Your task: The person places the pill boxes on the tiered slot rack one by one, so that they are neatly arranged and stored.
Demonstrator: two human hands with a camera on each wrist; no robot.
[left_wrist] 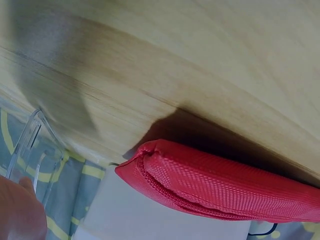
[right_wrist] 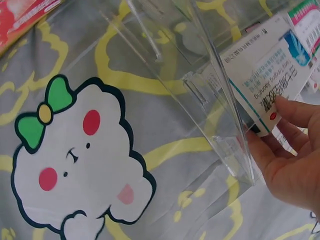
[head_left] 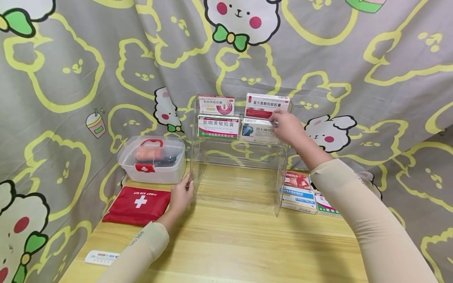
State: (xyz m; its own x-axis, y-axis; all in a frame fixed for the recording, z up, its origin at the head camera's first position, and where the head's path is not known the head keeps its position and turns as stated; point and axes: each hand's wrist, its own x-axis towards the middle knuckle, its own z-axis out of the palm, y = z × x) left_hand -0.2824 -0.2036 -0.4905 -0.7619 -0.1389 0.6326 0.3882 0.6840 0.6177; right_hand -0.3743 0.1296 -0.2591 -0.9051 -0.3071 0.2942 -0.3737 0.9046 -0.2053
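Observation:
A clear acrylic display rack (head_left: 279, 184) stands on the table with medicine boxes on its upper tiers. My left hand (head_left: 182, 194) holds the rack's left side panel; in the left wrist view only part of that hand (left_wrist: 20, 212) shows at the rack's edge. At the upper right, my right hand (head_left: 289, 129) pinches the right end of a white medicine box with a blue picture (right_wrist: 272, 75), in the second tier. Above it stands a red-and-white box (head_left: 267, 105). To its left are a pink-green-white box (head_left: 218, 127) and a white box with pink rings (head_left: 216, 105).
Left of the rack are a translucent first-aid case (head_left: 159, 173), a red first aid pouch (head_left: 138, 206) and a white strip-like item (head_left: 100, 257). Several more medicine boxes (head_left: 299, 200) lie right of the rack. A patterned curtain (head_left: 318, 51) hangs close behind.

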